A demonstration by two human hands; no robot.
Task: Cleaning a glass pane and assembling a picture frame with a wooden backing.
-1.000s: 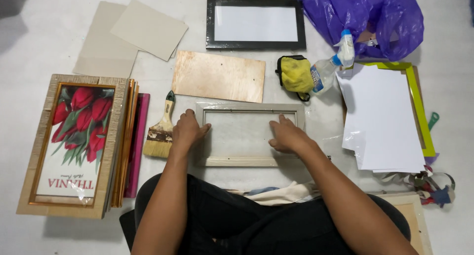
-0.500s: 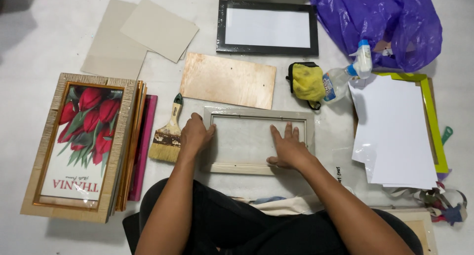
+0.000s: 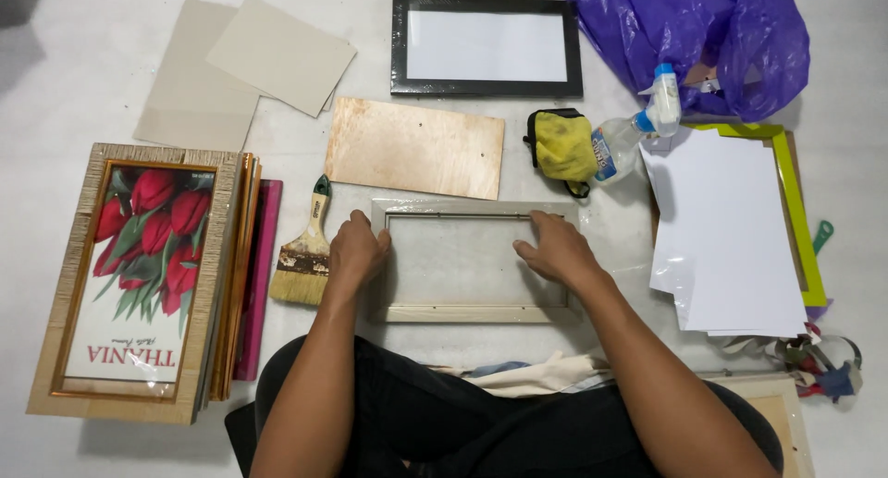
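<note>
Pale rectangular frame (image 3: 474,261) lay flat on the floor (image 3: 55,90) directly ahead of the crossed legs, long axis running left to right, square to the body. Left hand (image 3: 356,251) rested on the frame's left short side, fingers curled over that rail, not closed around it. Right hand (image 3: 555,249) lay palm down, fingers spread, on the upper right part, over the glazing near the right rail. Both hands equally near, one per end. Paintbrush (image 3: 305,251) lay just beside the left hand, bristles toward the body. Plywood backing board (image 3: 416,147) lay just beyond the frame's far long edge; white sheets (image 3: 726,238) to the right.
</note>
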